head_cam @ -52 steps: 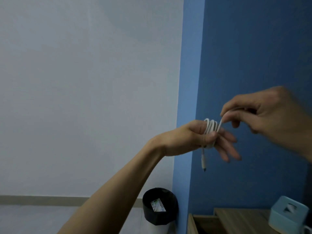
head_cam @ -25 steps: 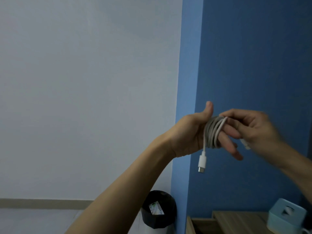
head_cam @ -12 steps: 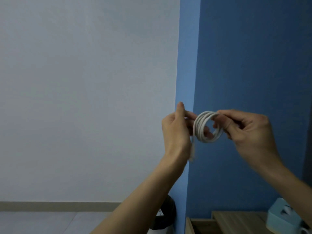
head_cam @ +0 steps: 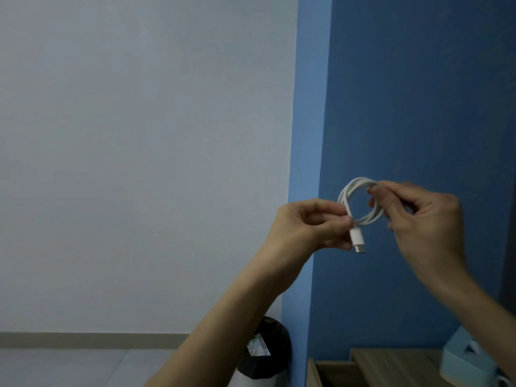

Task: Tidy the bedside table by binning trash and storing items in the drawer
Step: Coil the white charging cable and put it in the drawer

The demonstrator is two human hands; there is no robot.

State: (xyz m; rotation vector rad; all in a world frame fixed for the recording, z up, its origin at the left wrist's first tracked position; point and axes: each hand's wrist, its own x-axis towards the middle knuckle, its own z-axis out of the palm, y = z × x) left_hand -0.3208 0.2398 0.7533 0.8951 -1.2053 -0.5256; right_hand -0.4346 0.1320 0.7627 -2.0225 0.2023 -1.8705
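A white charging cable (head_cam: 352,195), coiled into a small ring, hangs in the air before the blue wall. My right hand (head_cam: 418,222) pinches the ring's right side. My left hand (head_cam: 304,224) grips the cable near its lower left, just above the white plug (head_cam: 358,240) that points down. Far below, the wooden bedside table (head_cam: 391,364) shows at the bottom right, with an open drawer edge (head_cam: 314,372) to its left. A black bin (head_cam: 268,356) with a printed wrapper inside stands on the floor, partly hidden by my left forearm.
A pale blue tissue box (head_cam: 460,358) sits on the table's right side, with a white mug handle (head_cam: 502,382) at the frame corner. White wall fills the left, grey floor runs along the bottom left.
The cable went from wound around my left fingers to a free coil held by my right hand. My left hand slid off and now grips the plug end.
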